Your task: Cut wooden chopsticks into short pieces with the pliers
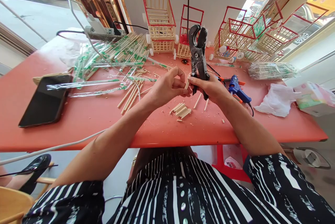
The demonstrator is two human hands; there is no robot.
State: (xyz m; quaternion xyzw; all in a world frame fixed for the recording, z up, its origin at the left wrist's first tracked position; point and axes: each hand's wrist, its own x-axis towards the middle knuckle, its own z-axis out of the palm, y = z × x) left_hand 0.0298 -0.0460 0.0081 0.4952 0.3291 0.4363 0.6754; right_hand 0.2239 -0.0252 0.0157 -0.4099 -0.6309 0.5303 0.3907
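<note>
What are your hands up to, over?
Right hand holding black cutter. Left hand close by, stick between them. Short sticks piled on table. Wood bits scattered around.

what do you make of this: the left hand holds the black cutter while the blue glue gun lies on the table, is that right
Not quite: the head view shows the black cutter in the right hand, not the left hand. The blue glue gun does lie on the table.

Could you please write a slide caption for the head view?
The right hand holds black hook-ended cutters beside the left hand, near short pale wooden sticks piled on a red tabletop.
</note>
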